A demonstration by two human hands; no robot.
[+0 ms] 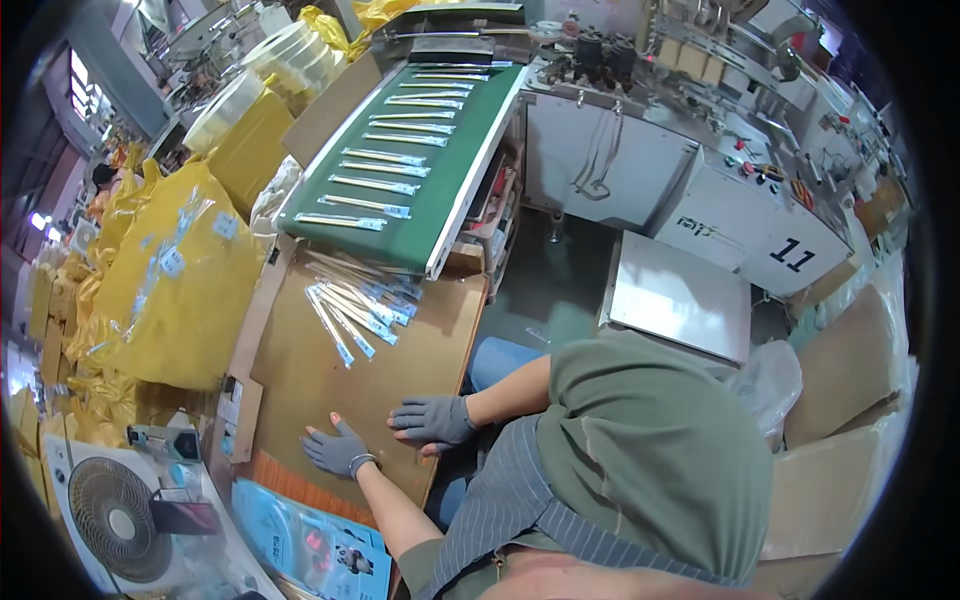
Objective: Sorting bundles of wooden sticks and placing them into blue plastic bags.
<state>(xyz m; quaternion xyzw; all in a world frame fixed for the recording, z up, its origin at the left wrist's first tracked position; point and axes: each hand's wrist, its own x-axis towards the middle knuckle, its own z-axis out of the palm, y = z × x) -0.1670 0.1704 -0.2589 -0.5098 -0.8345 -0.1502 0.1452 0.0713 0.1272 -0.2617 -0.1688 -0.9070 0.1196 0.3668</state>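
My left hand (338, 448), in a grey fingertipless glove, lies flat on the brown tabletop (295, 385) with its fingers spread. To its right, my right hand (434, 421), gloved the same way, rests near the table's right edge, fingers stretched out. Neither holds anything. Beyond both hands lies a loose, fanned pile of slim clear-wrapped packs (352, 307) that look like disposable chopsticks, with blue-and-white ends. More such packs lie crosswise in a spaced row on the green conveyor belt (445, 185), whose near end meets the table above the pile.
Blue printed plastic bags (285, 535) lie by the table's near left corner, beside a fan (118, 520) and a dark phone-like device (184, 517). A stuffed yellow sack (170, 300) stands left. White machine cabinets (610, 150), a low white box (680, 290) and cardboard boxes (845, 350) are right.
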